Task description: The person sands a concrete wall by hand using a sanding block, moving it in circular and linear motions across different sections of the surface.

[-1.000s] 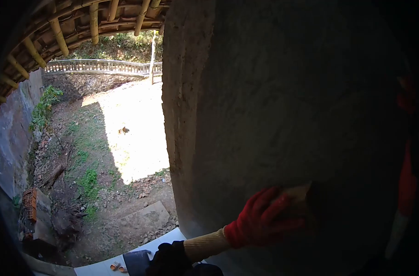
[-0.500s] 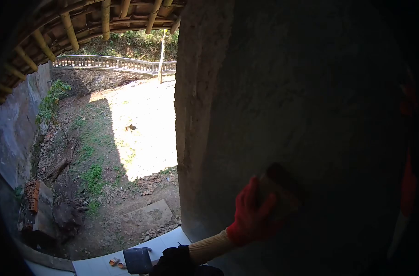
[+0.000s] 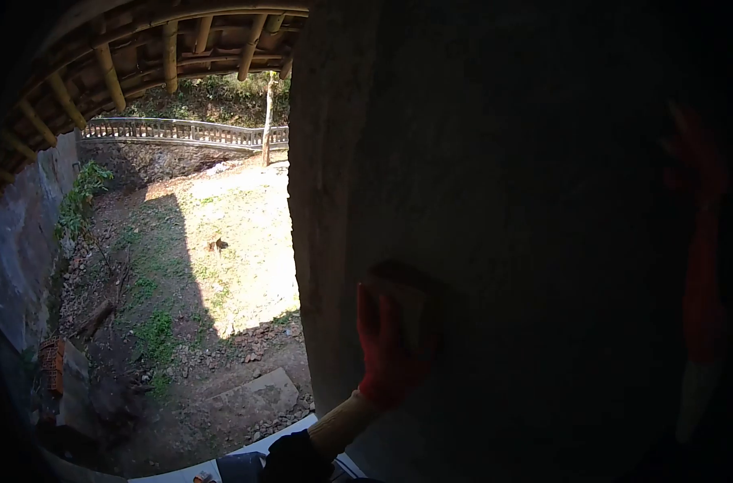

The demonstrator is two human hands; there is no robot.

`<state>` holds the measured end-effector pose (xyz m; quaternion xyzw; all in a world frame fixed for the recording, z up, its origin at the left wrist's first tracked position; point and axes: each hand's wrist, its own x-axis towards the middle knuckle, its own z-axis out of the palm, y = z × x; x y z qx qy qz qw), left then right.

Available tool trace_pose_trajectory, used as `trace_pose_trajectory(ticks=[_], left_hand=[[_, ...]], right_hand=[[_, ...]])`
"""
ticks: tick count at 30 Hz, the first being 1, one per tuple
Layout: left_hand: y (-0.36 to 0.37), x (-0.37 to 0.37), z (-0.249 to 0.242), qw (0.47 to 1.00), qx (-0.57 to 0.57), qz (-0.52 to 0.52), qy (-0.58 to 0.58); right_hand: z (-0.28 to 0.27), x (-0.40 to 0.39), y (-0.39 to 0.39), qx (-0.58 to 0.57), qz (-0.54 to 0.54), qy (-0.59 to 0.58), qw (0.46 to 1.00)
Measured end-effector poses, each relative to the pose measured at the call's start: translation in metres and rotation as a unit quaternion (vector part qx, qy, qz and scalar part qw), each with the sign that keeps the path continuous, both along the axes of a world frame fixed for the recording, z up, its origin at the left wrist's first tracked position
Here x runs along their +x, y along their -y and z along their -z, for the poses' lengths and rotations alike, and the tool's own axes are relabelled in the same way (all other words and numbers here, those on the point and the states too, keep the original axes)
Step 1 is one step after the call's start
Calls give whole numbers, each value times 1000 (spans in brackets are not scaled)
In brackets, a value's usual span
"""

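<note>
At the far left, a stained side wall (image 3: 20, 225) runs back beneath the roof (image 3: 141, 60), with a plant (image 3: 84, 189) at its foot and bricks (image 3: 51, 366) lower down. The yard (image 3: 153, 282) lies beyond, part shaded and part glaring, closed off by a fence (image 3: 181, 130) with a thin trunk (image 3: 267, 121) by its right end. A flat slab (image 3: 262, 394) lies in the yard, above the white ledge (image 3: 282, 435) at the bottom.

Right of the yard rises the dark wall (image 3: 527, 193). The left hand (image 3: 390, 366), in a red glove, reaches up to it from below and is clamped on a block (image 3: 408, 302), which lies against the wall. Two fingers (image 3: 390, 318) show a little apart, pointing up along the block's near left side; most of the block lies above and right of them, its far edge lost in shadow. The thumb's place I cannot tell.

The block looks fairly light and stiff, probably rough enough not to slip from the glove, and hardly fragile, though its edges may crumble. The best hold is by its opposite sides, the palm behind it and the working face clear.

At far right, the right hand (image 3: 700, 165), also gloved, is raised by the wall, fingers apart, seemingly holding nothing; contact is too dim to tell.
</note>
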<state>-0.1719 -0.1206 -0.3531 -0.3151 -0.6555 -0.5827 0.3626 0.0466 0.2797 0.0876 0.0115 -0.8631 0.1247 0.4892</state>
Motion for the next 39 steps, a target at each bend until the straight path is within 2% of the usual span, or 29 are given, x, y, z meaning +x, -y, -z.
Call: trace_pose_trajectory(ticks=[1, 3, 6, 7, 9, 10, 11, 12, 14, 15, 17, 19, 21, 22, 24, 27, 28, 29, 30, 32, 33, 35, 37, 38, 39], left_hand=[[-5, 21, 6, 998, -6, 13, -69], [-6, 48, 27, 972, -101, 84, -194], [-3, 47, 13, 968, -87, 107, -208], [-3, 37, 12, 975, -76, 90, -187], [-2, 8, -3, 994, -6, 18, -103], [2, -12, -7, 1000, 17, 10, -12], [4, -30, -10, 996, 40, 1, 81], [6, -42, -18, 996, 39, 1, 83], [15, -58, -25, 967, 152, 29, 203], [13, -54, -21, 979, 93, -33, 179], [5, -17, -20, 994, 34, 3, 100], [-12, 26, -9, 999, 23, 12, -47], [-8, 63, 5, 980, -87, 95, -150], [-9, 63, 5, 981, -82, 95, -147], [-9, 58, 3, 974, -68, 127, -174], [-6, 15, -11, 995, 44, 27, -91], [2, -4, -13, 998, 57, 22, -8], [8, -20, -15, 995, 68, 16, 75], [8, -31, -19, 995, 65, 18, 72], [8, -45, -23, 967, 145, 12, 210], [5, -37, -21, 978, 108, -25, 175], [0, -4, -25, 997, 53, -26, 59], [-6, 37, -28, 997, 27, 18, -67], [-5, 45, -23, 998, 28, 17, -62], [-5, 51, -19, 986, -11, 58, -155]], right_hand=[[2, 2, 9, 1, 5, 5, 1000], [14, 2, 65, 112, -30, 42, 992], [28, 0, 134, 281, -89, 91, 951], [29, 1, 135, 285, -89, 94, 950], [32, 2, 134, 188, -107, 80, 973], [29, 4, 133, 188, -106, 80, 973], [23, 6, 130, 194, -90, 84, 973], [16, 7, 126, 199, -77, 87, 973], [11, 5, 114, 200, -55, 95, 974], [8, 5, 109, 205, -44, 97, 973], [4, 11, 102, 190, -79, 111, 972], [-6, 19, 74, 171, -113, 135, 969], [-27, 24, 30, 263, 96, 37, 959], [-31, 27, 35, 268, 95, 40, 958], [-37, 43, 51, 129, 5, 94, 987], [-22, 42, 64, 189, 61, 65, 978], [-19, 38, 71, 190, 65, 63, 978], [-16, 31, 79, 224, 22, 72, 972], [-11, 27, 86, 257, -21, 82, 963], [0, 26, 100, 261, 23, 95, 960], [2, 27, 105, 271, 67, 108, 954], [1, 32, 99, 250, 56, 105, 961], [1, 38, 88, 198, 32, 116, 973], [2, 38, 88, 172, 20, 123, 977], [2, 38, 88, 148, 7, 128, 981]])
